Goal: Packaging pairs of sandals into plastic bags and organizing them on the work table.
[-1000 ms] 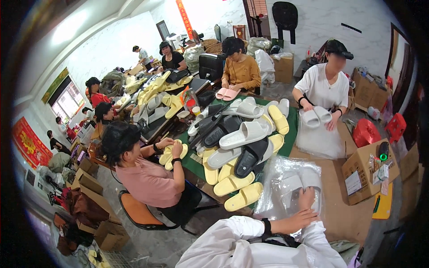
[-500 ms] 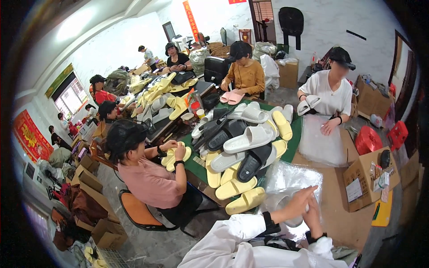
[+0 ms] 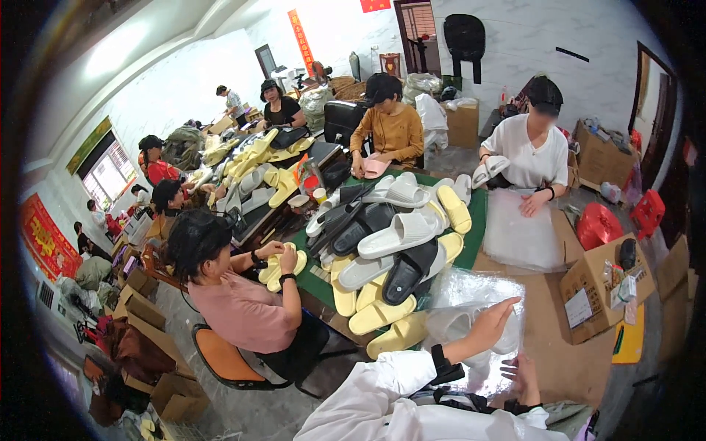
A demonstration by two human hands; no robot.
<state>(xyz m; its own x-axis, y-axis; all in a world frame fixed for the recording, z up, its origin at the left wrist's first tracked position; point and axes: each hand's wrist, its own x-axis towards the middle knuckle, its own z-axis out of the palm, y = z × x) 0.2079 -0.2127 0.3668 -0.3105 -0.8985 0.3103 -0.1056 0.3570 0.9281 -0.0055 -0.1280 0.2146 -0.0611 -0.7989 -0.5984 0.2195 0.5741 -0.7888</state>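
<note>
In front of me lies clear plastic bag film (image 3: 471, 285), shiny and wrinkled, with a pair of pale grey slippers (image 3: 446, 325) under or inside it. My left hand (image 3: 493, 328) is stretched out flat over the slippers, fingers straight; its palm side is hidden. By the near right edge of the plastic, my right hand (image 3: 523, 376) has its fingers spread; whether they touch the film I cannot tell. Just beyond, a heap holds yellow slippers (image 3: 397, 334), black slippers (image 3: 413, 270) and light grey slippers (image 3: 397, 234).
Cardboard (image 3: 570, 367) covers the table on my right, where an open carton (image 3: 599, 294) stands. Opposite, a co-worker in white rests a hand on a stack of clear bags (image 3: 522, 231). At left, a co-worker in pink holds yellow slippers (image 3: 283, 268). A red stool (image 3: 647, 213) stands beyond.
My hands were close together over the slippers and are now apart. The right one has dropped toward the near edge of the plastic. The view has shifted slightly.
</note>
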